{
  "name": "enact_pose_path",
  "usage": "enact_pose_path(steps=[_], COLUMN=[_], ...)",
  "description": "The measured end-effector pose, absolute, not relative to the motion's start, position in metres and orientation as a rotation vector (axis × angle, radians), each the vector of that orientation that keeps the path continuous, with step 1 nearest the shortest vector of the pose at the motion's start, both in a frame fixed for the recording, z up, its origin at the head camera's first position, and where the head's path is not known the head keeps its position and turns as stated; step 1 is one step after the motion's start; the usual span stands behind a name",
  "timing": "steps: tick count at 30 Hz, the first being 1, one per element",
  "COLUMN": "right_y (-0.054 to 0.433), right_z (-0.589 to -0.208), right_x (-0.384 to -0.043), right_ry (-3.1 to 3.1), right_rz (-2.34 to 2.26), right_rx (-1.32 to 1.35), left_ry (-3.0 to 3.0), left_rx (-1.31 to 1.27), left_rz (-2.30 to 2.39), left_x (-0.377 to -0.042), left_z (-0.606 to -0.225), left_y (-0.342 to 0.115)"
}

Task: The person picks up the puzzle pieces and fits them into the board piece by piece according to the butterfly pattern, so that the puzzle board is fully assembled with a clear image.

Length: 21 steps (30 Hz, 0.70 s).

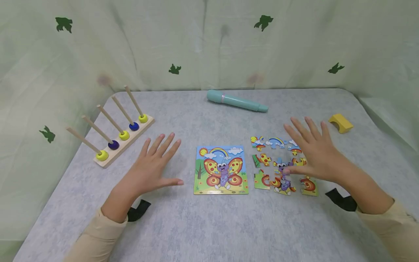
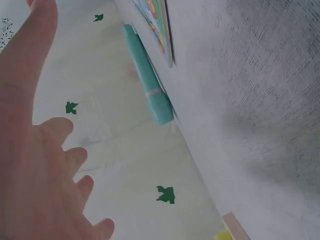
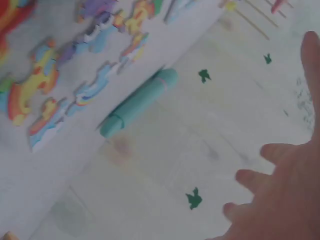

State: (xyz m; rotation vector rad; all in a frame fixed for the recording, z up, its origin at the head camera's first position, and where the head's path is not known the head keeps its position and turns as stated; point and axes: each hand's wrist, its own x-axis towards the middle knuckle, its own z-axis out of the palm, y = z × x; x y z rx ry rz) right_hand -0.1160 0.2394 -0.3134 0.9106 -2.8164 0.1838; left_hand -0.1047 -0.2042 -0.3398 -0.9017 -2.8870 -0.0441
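My left hand (image 1: 148,173) hovers over the table with its fingers spread, holding nothing. It is between a wooden peg stand and a square butterfly puzzle board (image 1: 221,170). To the right, my right hand (image 1: 315,154) is also spread and holds nothing. Beneath and beside it lie several loose jigsaw pieces (image 1: 262,180) with butterfly, rainbow and flower parts, set slightly apart from one another. The right hand covers some of these pieces in the head view. In the left wrist view the left hand (image 2: 45,165) shows straight fingers; the right wrist view shows the right hand (image 3: 285,175) likewise.
The peg stand (image 1: 122,149) at the left has upright wooden pegs with yellow and blue rings at their bases. A teal marker-shaped tube (image 1: 237,102) lies near the back edge. A yellow arch block (image 1: 341,123) sits at the right. A pale curtain (image 1: 196,43) hangs behind the table.
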Motion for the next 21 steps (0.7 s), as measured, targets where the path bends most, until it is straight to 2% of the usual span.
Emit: enact_pose_path(steps=[7,17,21], right_y=[0.219,0.200,0.200], right_z=[-0.307,-0.347,-0.362], right_x=[-0.141,-0.172,-0.179], right_ry=[-2.697,-2.730,-2.809], right_rz=[0.666,1.186,1.251], right_rx=[0.986,0.797,0.742], left_ry=[-2.760,-2.930,-3.008], left_rx=[-1.018,-0.829,-0.780], left_rz=[-0.423,-1.072,-1.154], left_x=[-0.116,-0.120,-0.122], left_z=[-0.353,-0.369,-0.379], left_y=[-0.195,-0.170,-0.169])
